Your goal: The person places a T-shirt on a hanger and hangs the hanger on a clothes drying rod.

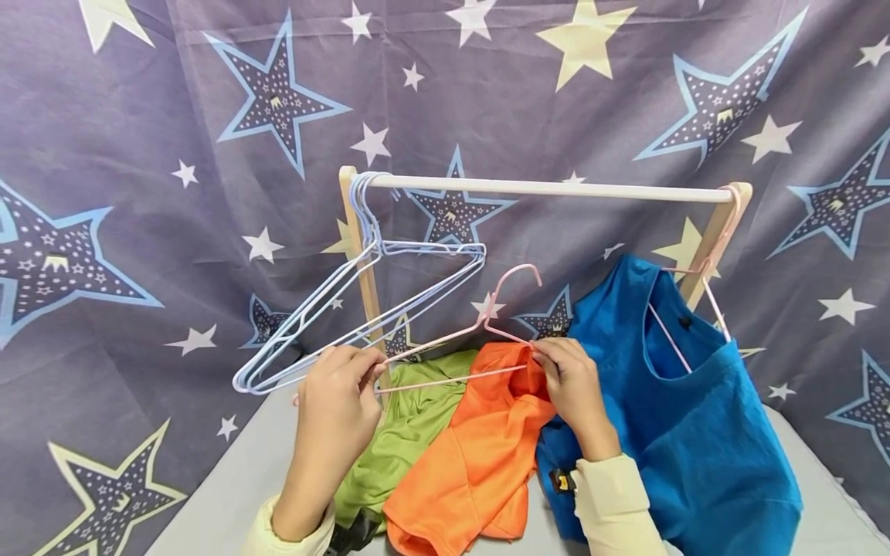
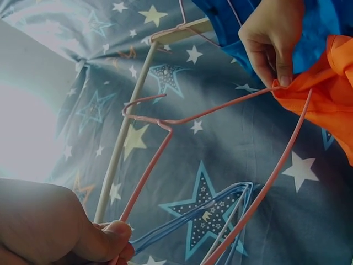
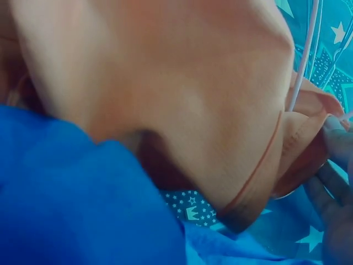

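My left hand (image 1: 341,401) pinches the left arm of a pink clothes hanger (image 1: 445,337), whose hook points up and to the right. At the hanger's other end my right hand (image 1: 572,386) pinches the neckline of an orange shirt (image 1: 462,455). That end of the hanger reaches into the shirt's opening, and the shirt's body droops below onto the table. In the left wrist view, the right hand's thumb and fingers grip the orange fabric (image 2: 300,91) against the pink wire. The right wrist view is mostly filled by the orange cloth (image 3: 165,83).
A rack with a white rail (image 1: 556,188) stands behind. Several bluish hangers (image 1: 361,309) hang at its left end. A blue shirt (image 1: 695,432) on a pink hanger hangs at the right. Green cloth (image 1: 410,417) lies on the grey table (image 1: 229,479) beside the orange shirt.
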Demonstrator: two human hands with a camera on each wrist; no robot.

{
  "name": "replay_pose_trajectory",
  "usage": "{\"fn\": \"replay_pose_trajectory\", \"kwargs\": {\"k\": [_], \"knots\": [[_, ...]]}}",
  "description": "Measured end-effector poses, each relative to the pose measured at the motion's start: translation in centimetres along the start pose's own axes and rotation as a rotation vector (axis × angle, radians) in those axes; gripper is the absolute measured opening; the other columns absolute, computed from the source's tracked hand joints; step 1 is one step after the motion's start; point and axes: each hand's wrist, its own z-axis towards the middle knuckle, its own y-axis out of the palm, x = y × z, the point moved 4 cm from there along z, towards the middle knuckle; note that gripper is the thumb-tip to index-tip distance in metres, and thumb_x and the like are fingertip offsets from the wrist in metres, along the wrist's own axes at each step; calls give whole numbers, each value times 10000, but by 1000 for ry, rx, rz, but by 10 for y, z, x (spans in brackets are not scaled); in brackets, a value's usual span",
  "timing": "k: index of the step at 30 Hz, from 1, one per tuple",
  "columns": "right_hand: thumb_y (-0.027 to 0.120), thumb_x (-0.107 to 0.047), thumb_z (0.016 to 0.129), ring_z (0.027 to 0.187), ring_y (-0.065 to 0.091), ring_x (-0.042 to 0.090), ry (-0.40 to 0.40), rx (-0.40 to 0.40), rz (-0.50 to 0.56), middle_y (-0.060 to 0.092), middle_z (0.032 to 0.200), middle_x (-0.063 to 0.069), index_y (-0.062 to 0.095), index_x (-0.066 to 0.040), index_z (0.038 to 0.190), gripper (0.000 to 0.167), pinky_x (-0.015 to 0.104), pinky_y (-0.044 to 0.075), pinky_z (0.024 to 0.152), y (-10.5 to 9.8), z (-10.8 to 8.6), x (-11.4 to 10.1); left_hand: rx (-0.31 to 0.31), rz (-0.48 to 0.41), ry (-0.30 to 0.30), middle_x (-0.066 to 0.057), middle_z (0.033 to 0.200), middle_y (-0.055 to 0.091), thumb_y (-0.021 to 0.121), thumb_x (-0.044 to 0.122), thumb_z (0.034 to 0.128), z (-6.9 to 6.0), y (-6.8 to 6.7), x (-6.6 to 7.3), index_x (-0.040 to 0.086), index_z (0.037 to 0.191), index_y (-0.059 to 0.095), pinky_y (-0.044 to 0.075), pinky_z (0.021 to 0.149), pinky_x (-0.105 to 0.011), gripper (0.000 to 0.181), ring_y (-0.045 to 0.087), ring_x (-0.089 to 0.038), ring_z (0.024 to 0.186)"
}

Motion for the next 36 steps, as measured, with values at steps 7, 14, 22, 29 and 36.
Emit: {"fn": "replay_pose_trajectory", "kwargs": {"k": [7, 14, 22, 29, 36], "knots": [[798, 43, 824, 832, 653, 295, -11, 64, -23, 746, 910, 125, 785, 3, 1059, 239, 424, 548, 752, 2, 1, -6, 4, -20, 36, -63, 782, 681, 709, -151, 777, -2, 5, 7, 27, 816, 751, 505, 602, -419, 187, 618, -285, 738], [777, 11, 864, 841, 646, 301, -1, 104, -58, 752, 951, 126, 778, -12, 1100, 237, 415, 534, 769, 2, 1, -11, 12, -30, 32, -68, 801, 686, 694, -172, 763, -4, 6, 11, 17, 839, 761, 512, 600, -414, 215, 607, -271, 738], [770, 6, 875, 898, 648, 342, 11, 146, -88, 728, 980, 165, 760, 8, 1122, 247, 465, 549, 809, 1, 5, -18, 22, -29, 28, -66, 803, 690, 728, -129, 795, -2, 4, 7, 23, 848, 763, 520, 581, -420, 164, 632, -282, 761], [604, 154, 872, 1001, 650, 352, -19, 51, -14, 723, 1106, 184, 714, 21, 1221, 389, 481, 547, 880, -7, 11, -20, 4, 9, -46, -65, 806, 698, 779, -45, 826, 3, -2, -8, 36, 857, 768, 513, 602, -435, 88, 634, -285, 765], [666, 124, 902, 1025, 636, 374, 25, 49, -25, 695, 1150, 200, 711, 19, 1220, 338, 535, 541, 888, -11, 9, -9, -2, 15, -62, -94, 808, 705, 798, -45, 817, 4, -9, -16, 9, 864, 772, 526, 641, -446, 75, 635, -297, 754]]}}
